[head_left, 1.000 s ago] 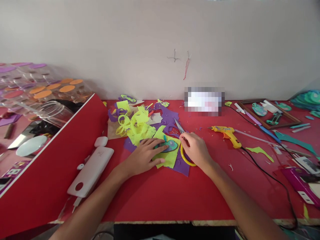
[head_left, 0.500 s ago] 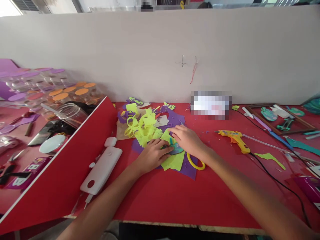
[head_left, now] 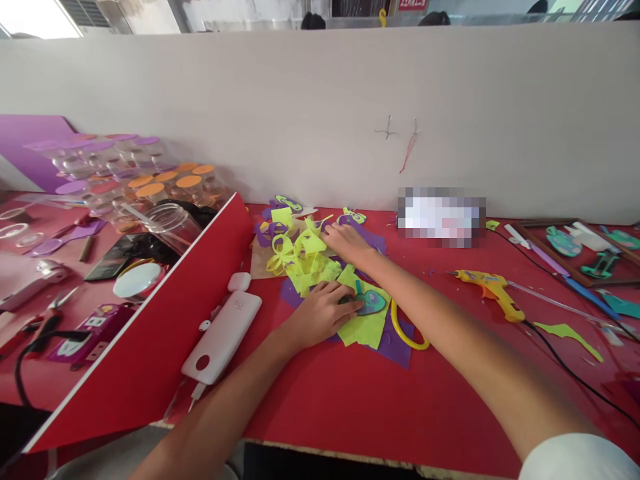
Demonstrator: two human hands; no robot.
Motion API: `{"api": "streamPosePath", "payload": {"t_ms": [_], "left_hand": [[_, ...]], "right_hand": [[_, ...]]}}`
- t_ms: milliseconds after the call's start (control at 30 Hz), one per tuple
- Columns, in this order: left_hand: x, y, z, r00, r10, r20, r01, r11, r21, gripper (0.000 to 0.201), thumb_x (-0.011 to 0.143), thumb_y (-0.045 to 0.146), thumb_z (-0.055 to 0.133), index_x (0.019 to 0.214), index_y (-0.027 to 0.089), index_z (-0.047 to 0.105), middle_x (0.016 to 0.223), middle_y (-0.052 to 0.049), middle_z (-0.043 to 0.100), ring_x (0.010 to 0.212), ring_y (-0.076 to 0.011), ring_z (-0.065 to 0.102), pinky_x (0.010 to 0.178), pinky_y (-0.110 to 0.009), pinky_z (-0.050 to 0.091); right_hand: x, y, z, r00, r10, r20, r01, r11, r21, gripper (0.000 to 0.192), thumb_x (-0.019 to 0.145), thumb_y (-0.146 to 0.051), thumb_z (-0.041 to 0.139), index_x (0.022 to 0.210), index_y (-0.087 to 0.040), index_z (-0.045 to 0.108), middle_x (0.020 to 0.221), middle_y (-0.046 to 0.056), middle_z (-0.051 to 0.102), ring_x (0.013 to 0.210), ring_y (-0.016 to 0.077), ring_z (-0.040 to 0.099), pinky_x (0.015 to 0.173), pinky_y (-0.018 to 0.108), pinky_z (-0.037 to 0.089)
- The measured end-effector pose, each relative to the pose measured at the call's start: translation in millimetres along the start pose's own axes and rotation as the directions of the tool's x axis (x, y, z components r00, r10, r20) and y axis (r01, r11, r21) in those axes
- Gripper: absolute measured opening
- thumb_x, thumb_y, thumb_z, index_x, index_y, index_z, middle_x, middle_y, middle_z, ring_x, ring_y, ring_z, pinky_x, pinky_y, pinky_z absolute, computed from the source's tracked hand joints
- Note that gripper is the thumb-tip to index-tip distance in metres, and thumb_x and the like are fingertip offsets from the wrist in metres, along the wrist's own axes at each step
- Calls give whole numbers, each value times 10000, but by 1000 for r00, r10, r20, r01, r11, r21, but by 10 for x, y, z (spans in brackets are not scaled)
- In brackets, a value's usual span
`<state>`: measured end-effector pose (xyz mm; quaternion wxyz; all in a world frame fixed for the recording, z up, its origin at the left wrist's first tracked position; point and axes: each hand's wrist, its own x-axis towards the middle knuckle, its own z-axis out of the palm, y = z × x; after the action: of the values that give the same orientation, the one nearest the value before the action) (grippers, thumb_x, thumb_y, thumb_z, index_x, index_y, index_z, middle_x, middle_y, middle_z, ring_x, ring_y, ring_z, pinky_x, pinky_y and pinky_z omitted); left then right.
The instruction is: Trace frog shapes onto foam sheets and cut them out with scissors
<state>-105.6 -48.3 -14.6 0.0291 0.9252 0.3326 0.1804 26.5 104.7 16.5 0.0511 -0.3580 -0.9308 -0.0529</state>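
Observation:
My left hand (head_left: 324, 312) rests flat on a pile of yellow-green felt pieces (head_left: 367, 323), its fingertips touching a small teal and purple felt figure (head_left: 373, 303). My right hand (head_left: 346, 240) reaches further back across the pile, its fingers down among curled yellow scraps (head_left: 303, 257) and purple felt (head_left: 373, 237); what it touches is hidden. Yellow-handled scissors (head_left: 407, 330) lie on the purple felt just right of my left hand, partly under my right forearm.
A red board (head_left: 150, 333) slants along the left, with a white power bank (head_left: 223, 337) beside it. Jars with orange lids (head_left: 165, 187) stand at back left. A yellow glue gun (head_left: 493, 290) with its black cord lies to the right, and a wooden frame (head_left: 575, 250) holds teal pieces.
My right hand let go of the scissors and moved back and left over the pile into the scraps. My left hand stayed on the felt figure. The view shifted left.

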Motion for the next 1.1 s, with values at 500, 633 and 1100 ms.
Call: {"api": "streamPosePath", "payload": {"t_ms": [500, 633, 1100], "left_hand": [[16, 4, -26, 1000, 0, 19, 0, 1000, 11, 329, 1057, 308, 445, 1287, 282, 679, 1199, -78, 661, 1077, -214, 599, 927, -371, 458], [9, 4, -25, 1000, 6, -3, -6, 1000, 10, 322, 1055, 294, 454, 1281, 271, 681, 1212, -79, 666, 1080, -211, 610, 925, -370, 471], [-28, -63, 53, 1000, -21, -16, 19, 997, -75, 372, 1057, 306, 446, 1399, 260, 583, 1415, -83, 628, 1322, -237, 576, 1091, -434, 498]], "right_hand": [[-1198, 275, -406, 793, 522, -313, -383, 828, 411, 142, 952, -187, 561, 962, -185, 703, 839, 73, 724, 736, 213, 625, 611, 302, 369], [-1569, 163, -339, 641, 743, -190, -181, 387, 904, 333, 963, -471, 603, 930, -166, 735, 628, 6, 586, 537, 142, 506, 515, 276, 356], [-1760, -87, -9, 613, 786, -80, -28, 123, 992, 259, 905, -451, 675, 951, -200, 719, 707, -4, 596, 582, 121, 506, 491, 234, 370]]}}
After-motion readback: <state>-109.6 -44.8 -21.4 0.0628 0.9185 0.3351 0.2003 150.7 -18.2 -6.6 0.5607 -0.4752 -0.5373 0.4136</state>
